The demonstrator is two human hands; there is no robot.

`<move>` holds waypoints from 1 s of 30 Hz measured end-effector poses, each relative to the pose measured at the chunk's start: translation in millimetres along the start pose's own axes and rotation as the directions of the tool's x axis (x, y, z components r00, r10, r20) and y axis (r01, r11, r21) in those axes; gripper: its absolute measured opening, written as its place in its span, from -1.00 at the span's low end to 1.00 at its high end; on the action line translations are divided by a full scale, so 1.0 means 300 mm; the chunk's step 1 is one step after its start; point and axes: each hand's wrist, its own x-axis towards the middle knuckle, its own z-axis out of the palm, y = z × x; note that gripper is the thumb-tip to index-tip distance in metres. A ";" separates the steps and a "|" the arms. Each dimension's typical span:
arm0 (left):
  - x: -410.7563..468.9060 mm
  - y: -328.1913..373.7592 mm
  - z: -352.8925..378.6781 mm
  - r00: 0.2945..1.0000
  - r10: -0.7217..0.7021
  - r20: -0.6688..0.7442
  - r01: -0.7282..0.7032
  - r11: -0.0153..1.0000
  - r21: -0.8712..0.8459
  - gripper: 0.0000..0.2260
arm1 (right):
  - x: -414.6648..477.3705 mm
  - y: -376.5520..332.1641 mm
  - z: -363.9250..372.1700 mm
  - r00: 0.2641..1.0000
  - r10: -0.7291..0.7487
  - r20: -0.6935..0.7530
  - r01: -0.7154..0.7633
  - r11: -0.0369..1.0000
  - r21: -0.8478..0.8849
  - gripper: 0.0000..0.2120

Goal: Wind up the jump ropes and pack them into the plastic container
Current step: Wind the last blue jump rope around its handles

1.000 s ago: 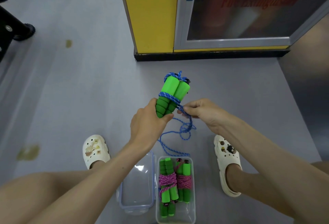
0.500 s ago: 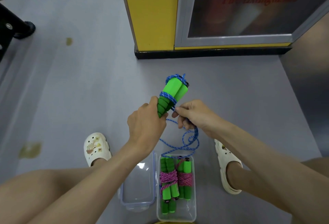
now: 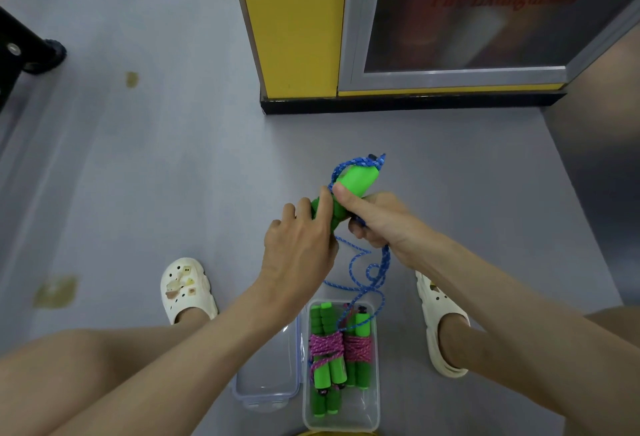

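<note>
Floor [image 3: 145,172] grey, seen from above, the person crouched over it. Far up-left of the plastic container [image 3: 349,416]: a black caster [image 3: 52,54] at the frame edge. Two yellowish stains, one [image 3: 131,79] well above-left of the container, one [image 3: 55,292] level with its top and far left. Left of the container, a cream clog [image 3: 187,288] with charms on the person's foot. The clear lid [image 3: 266,364] lies flat, touching the container's left wall. Left hand [image 3: 298,245], above the container, grips the lower end of the blue jump rope [image 3: 358,179], fingers curled round its paired green foam handles, index finger laid up along them. Container open on the floor, holding two wound jump ropes [image 3: 327,349], green handles bound with pink cord, side by side, lengthwise. The blue jump rope is held in the air directly above the container, tilted up and right, with blue turns looped over its top end. Right hand [image 3: 379,224] grips it from the right, thumb pressed across the handles, fingers closed on the cord. The loose cord [image 3: 387,259] hangs from that hand in loops down to the container's top rim. Right of the container, the second cream clog [image 3: 440,324]. Well above it, a yellow fire-extinguisher cabinet [image 3: 294,20] with a glazed door [image 3: 467,9].
</note>
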 end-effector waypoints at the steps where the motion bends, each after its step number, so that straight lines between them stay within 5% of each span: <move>1: -0.003 -0.001 0.007 0.999 0.029 -0.028 -0.029 1.000 0.003 -0.41 | 0.001 0.002 -0.002 0.999 0.010 -0.031 -0.009 1.000 0.029 -0.49; 5: -0.012 0.010 -0.001 0.996 0.064 0.058 -0.051 0.979 -0.197 -0.38 | 0.014 -0.005 -0.030 0.987 0.040 -0.153 -0.022 0.993 0.118 -0.54; 7: 0.007 0.007 -0.033 0.947 -0.038 0.318 0.197 0.853 -0.484 -0.40 | 0.020 -0.011 -0.043 0.985 0.037 -0.169 -0.023 0.996 0.088 -0.56; 9: 0.039 -0.006 -0.058 0.835 -0.141 0.531 0.521 0.509 -0.685 -0.45 | 0.018 -0.011 -0.045 0.992 0.026 -0.120 -0.018 0.997 0.072 -0.58; 11: 0.069 -0.024 -0.074 0.679 -0.137 0.721 0.734 0.092 -0.673 -0.48 | 0.013 -0.009 -0.039 0.999 0.009 -0.041 -0.006 0.997 0.083 -0.60; 12: 0.075 -0.027 -0.080 0.612 -0.060 0.788 0.789 -0.010 -0.614 -0.51 | 0.013 -0.009 -0.036 1.000 0.002 -0.018 0.000 0.996 0.086 -0.60; 15: 0.056 -0.011 -0.083 0.566 0.168 0.807 0.822 -0.030 -0.569 -0.58 | 0.015 -0.007 -0.032 0.999 0.030 -0.037 -0.027 0.998 0.063 -0.53; 17: 0.047 -0.002 -0.086 0.568 0.202 0.798 0.823 -0.124 -0.555 -0.58 | 0.020 0.001 -0.030 0.996 0.082 -0.047 -0.079 0.994 0.075 -0.49; 24: 0.044 -0.003 -0.082 0.627 0.170 0.760 0.762 -0.336 -0.554 -0.57 | 0.036 0.028 -0.029 0.995 0.079 0.055 -0.092 0.951 0.295 -0.48; 30: 0.043 -0.005 -0.064 0.631 0.088 0.771 0.759 -0.276 -0.589 -0.56 | 0.056 0.032 -0.041 0.995 0.060 0.077 -0.074 0.978 0.194 -0.47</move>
